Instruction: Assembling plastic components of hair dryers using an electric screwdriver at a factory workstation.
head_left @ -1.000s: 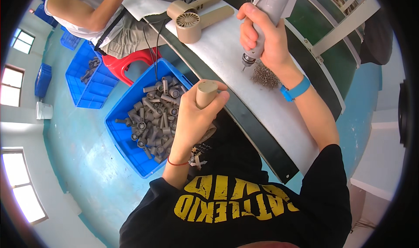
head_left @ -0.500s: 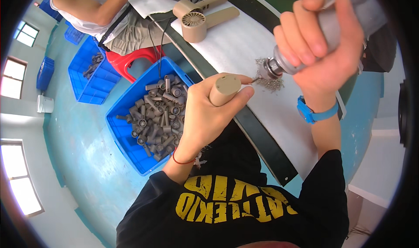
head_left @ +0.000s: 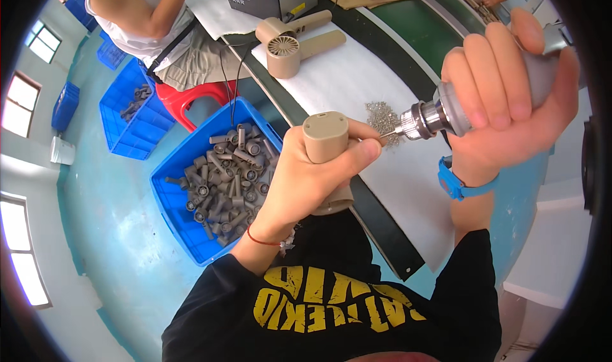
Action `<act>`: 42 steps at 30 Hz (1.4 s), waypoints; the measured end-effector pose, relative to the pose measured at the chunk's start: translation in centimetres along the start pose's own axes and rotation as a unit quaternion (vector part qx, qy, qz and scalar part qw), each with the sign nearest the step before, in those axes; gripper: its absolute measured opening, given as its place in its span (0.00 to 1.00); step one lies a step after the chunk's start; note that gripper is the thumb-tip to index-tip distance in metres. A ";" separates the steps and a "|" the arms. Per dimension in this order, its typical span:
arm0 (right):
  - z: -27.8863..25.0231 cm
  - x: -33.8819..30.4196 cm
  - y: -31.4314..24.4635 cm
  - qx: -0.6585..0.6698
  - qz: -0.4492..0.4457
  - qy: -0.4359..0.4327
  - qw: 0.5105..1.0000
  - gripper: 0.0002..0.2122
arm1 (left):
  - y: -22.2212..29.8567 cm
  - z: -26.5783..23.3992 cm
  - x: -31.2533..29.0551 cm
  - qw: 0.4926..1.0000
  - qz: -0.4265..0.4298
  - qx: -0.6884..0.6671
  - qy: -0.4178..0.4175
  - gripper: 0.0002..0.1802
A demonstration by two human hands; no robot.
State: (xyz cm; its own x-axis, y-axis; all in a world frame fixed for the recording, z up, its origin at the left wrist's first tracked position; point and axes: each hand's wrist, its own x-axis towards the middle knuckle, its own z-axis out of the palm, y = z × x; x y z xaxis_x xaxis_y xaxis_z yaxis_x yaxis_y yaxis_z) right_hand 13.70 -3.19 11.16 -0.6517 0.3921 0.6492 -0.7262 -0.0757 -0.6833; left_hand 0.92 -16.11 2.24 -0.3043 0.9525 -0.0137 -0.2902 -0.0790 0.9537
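Note:
My left hand (head_left: 296, 187) is wrapped round a beige handheld fan (head_left: 325, 139), its handle end pointing up and its round head partly hidden below the fingers. The left thumb and forefinger pinch together at the tip of an electric screwdriver (head_left: 422, 120); whether a screw sits between them is too small to tell. My right hand (head_left: 497, 101) grips the grey body of this screwdriver, held nearly level with its bit pointing left. Just behind the bit, a heap of small screws (head_left: 381, 115) lies on the white sheet (head_left: 338, 75).
Two beige fans (head_left: 284, 55) lie farther back on the table. A blue crate (head_left: 182, 234) full of fan parts stands at the left, with another blue crate (head_left: 137, 132) beyond. A person (head_left: 137, 11) sits on a red stool (head_left: 175, 97). A dark box (head_left: 264, 2) stands at the back.
My right hand and the screwdriver have moved right and down, and the bit has come level at my left fingertips. The fan has shifted slightly, showing more of its handle and its head.

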 end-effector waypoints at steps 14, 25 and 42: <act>-0.2 0.8 0.7 0.122 -0.072 0.030 0.989 0.14 | -0.3 -0.1 -0.4 0.993 0.003 -0.119 -0.029 0.15; -0.4 1.1 1.1 0.112 -0.104 -0.011 0.988 0.13 | -0.3 0.2 -0.2 0.992 0.011 -0.120 -0.039 0.16; -3.2 -1.3 -1.6 0.065 -0.105 -0.003 0.992 0.17 | -1.9 0.1 1.7 0.987 0.113 -0.109 -0.026 0.11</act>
State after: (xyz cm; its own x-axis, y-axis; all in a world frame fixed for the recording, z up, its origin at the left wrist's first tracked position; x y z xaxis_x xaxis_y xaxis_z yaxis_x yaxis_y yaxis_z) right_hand 16.39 -0.60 10.36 -0.4834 0.4064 0.7753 -0.8683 -0.1105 -0.4835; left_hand 1.09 -14.28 0.42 -0.3380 0.9165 0.2140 -0.4099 -0.3480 0.8431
